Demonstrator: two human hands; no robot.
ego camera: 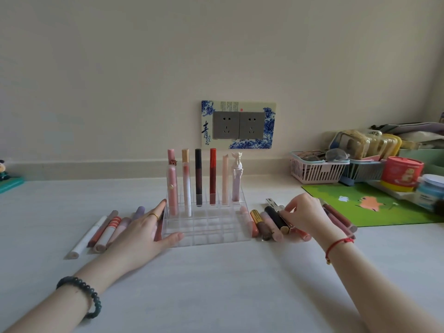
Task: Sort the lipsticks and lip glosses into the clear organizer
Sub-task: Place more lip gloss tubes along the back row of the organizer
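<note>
Head view: organizer [206, 236] centre frame, back row full of upright tubes [198, 176]. Left hand [141, 227] spread flat against its left wall. Right hand [304, 213] pinches black tube [274, 216] lying front-to-back, centre-right; free slots just left of it.

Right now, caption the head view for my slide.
Left hand braces the clear organizer; right hand pinches a silver-capped tube.

Blue-and-white floral socket surround [247, 142], clear organizer [206, 234], black-and-gold lipstick [275, 218], pink basket [314, 172], green mat [374, 212], red tin [401, 171]
</note>
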